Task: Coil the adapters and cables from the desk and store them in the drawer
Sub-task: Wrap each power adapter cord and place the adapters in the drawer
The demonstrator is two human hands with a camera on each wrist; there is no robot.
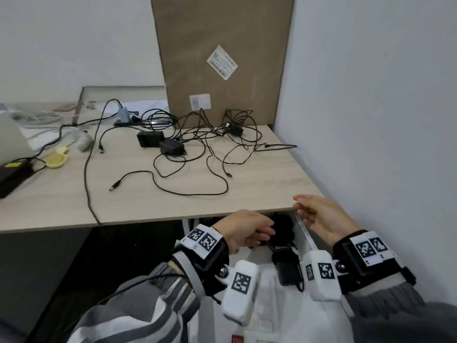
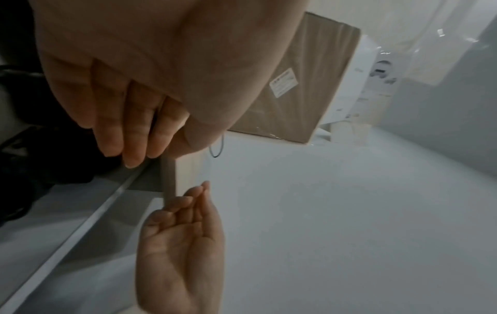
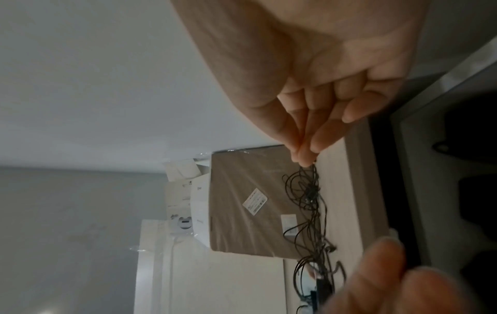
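Note:
Several black cables [image 1: 210,144] lie tangled on the wooden desk [image 1: 148,194], with two black adapters [image 1: 150,139] side by side and a smaller one [image 1: 235,129] near the box. Below the desk's front edge the drawer [image 1: 303,230] stands open, holding a black adapter [image 1: 288,268] and a dark cable bundle [image 1: 283,229]. My left hand [image 1: 247,229] reaches into the drawer; its fingers [image 2: 129,127] are straight over the bundle and hold nothing. My right hand [image 1: 319,216] hovers by the desk's front right corner, empty, with its fingers [image 3: 322,119] relaxed.
A tall cardboard box [image 1: 222,58] leans at the back of the desk. A grey hub [image 1: 123,115], a laptop [image 1: 12,139], a black power brick [image 1: 12,174] and yellow pieces [image 1: 55,160] sit to the left. A wall [image 1: 371,120] closes the right side.

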